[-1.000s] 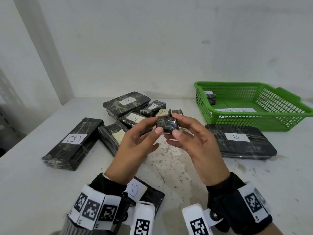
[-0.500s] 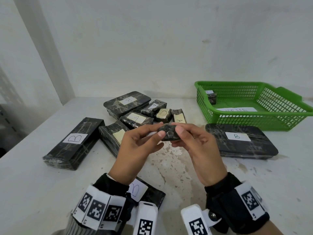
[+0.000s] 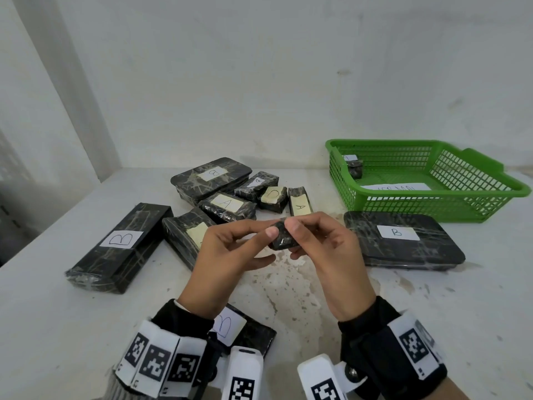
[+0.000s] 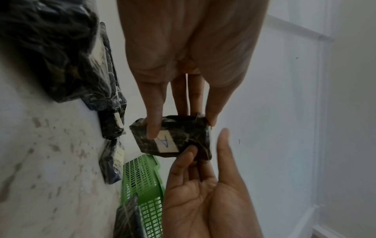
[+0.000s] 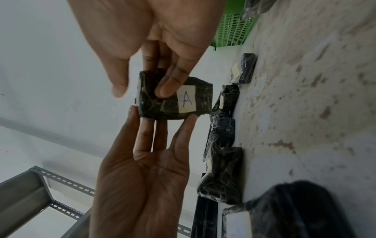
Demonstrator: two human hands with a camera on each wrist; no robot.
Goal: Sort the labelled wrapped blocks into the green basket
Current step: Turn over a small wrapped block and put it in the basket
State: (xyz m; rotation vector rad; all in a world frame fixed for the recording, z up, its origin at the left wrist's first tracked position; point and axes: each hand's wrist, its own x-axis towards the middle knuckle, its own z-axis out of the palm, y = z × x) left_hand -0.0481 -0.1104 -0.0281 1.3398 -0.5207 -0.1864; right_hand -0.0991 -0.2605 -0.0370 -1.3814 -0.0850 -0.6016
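Wrapped blocks on table: nine, e.g. long B block (image 3: 119,246).
Wrapped blocks held: one, labelled A (image 5: 175,99).
Wrapped blocks in basket: one (image 3: 354,168).
Green baskets: one (image 3: 473,203).
Hands: two, left (image 3: 227,255), right (image 3: 331,255).

My right hand (image 5: 146,37) and left hand (image 5: 140,177) pinch a small wrapped block (image 5: 175,100) between fingertips, its white label reading A. Toward three o'clock, more wrapped blocks (image 5: 223,173) lie on the speckled table (image 5: 305,112); the green basket (image 5: 231,32) sits at one o'clock.

Left grip (image 3: 230,249) and right grip (image 3: 326,249) raised, fingertips pinching.
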